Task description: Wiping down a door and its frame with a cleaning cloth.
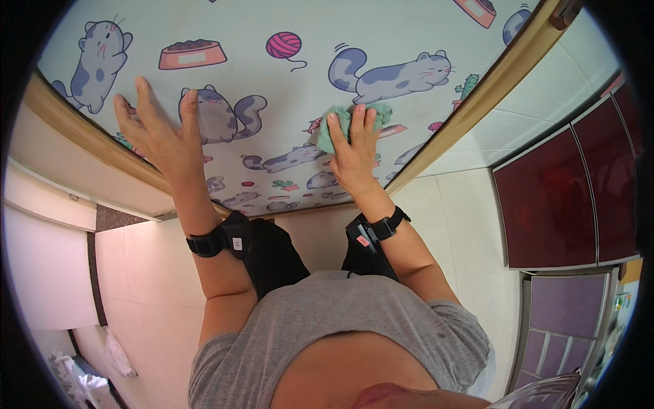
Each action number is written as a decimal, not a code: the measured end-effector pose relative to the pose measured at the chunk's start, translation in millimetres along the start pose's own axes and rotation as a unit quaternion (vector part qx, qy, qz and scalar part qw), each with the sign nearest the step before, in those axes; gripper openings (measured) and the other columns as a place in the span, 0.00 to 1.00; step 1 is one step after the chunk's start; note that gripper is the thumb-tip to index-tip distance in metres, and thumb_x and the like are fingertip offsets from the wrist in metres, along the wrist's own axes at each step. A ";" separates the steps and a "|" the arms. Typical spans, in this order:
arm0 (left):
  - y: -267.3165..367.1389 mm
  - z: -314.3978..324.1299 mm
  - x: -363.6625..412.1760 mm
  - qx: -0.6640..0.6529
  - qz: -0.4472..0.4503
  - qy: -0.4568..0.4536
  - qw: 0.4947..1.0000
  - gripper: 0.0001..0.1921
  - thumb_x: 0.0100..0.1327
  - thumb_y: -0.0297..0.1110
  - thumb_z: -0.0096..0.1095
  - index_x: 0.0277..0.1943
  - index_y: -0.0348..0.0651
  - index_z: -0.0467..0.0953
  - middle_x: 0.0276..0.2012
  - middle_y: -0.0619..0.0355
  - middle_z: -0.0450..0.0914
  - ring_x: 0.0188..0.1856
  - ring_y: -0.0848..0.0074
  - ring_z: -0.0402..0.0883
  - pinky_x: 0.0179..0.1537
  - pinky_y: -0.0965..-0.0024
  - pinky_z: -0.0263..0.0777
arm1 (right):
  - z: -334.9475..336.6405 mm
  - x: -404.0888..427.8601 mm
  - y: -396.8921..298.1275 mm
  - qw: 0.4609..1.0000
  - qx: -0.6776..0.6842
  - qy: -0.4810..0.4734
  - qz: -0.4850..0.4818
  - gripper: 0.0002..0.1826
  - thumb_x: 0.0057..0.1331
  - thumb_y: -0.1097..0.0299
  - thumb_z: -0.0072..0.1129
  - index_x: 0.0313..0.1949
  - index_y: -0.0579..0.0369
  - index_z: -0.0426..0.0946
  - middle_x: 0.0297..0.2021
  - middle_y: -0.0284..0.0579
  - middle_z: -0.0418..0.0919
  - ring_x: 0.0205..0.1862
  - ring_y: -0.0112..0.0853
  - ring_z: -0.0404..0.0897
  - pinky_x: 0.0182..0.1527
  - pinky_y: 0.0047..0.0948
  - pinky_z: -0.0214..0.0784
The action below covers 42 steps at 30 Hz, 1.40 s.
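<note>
A white panel with a cartoon cat print (306,87), set in a gold-coloured frame (460,102), stands before me. My right hand (355,145) presses a crumpled green cloth (332,133) against the panel, just below a printed running cat. My left hand (163,128) rests on the panel's left part with its fingers spread and holds nothing. Both wrists carry black straps with small devices.
Dark red cabinet doors (546,199) stand at the right, with purple-fronted drawers (569,307) below them in view. Pale floor tiles (153,266) surround my legs. A white plastic bag (118,353) lies at the lower left.
</note>
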<state>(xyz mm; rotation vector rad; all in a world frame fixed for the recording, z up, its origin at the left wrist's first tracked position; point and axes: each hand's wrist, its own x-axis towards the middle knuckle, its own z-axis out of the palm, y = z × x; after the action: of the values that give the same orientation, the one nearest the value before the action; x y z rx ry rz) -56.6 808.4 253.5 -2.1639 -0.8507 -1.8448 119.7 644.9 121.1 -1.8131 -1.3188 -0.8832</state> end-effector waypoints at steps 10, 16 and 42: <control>3.1 -0.3 -0.4 -0.001 -0.019 -0.007 1.000 0.35 0.51 0.47 0.67 0.59 0.39 0.64 0.60 0.35 0.50 0.59 0.52 0.54 0.57 0.57 0.53 | 14.5 8.1 -7.4 0.994 -0.050 0.014 -0.096 0.38 0.44 0.80 0.53 0.57 0.34 0.66 0.67 0.46 0.46 0.68 0.47 0.41 0.61 0.56 0.37; 1.4 -5.0 1.3 0.005 -0.026 -0.017 0.999 0.35 0.51 0.45 0.68 0.59 0.38 0.64 0.60 0.35 0.50 0.60 0.52 0.54 0.57 0.58 0.53 | -30.9 51.6 58.5 0.983 -0.022 0.180 -0.031 0.35 0.50 0.79 0.43 0.61 0.42 0.62 0.66 0.52 0.44 0.68 0.50 0.37 0.64 0.52 0.29; 5.6 -1.6 0.0 0.030 -0.021 -0.011 0.999 0.32 0.53 0.43 0.66 0.59 0.40 0.65 0.61 0.37 0.51 0.63 0.53 0.52 0.59 0.56 0.52 | -24.6 -7.9 56.9 0.969 0.017 0.183 0.166 0.37 0.52 0.82 0.46 0.64 0.59 0.50 0.65 0.62 0.38 0.66 0.60 0.37 0.64 0.52 0.31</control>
<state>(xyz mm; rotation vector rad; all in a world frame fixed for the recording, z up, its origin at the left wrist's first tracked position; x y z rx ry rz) -55.0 803.0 255.1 -2.1505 -0.9511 -1.7944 169.7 607.5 118.3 -1.6773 -0.7688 -0.9448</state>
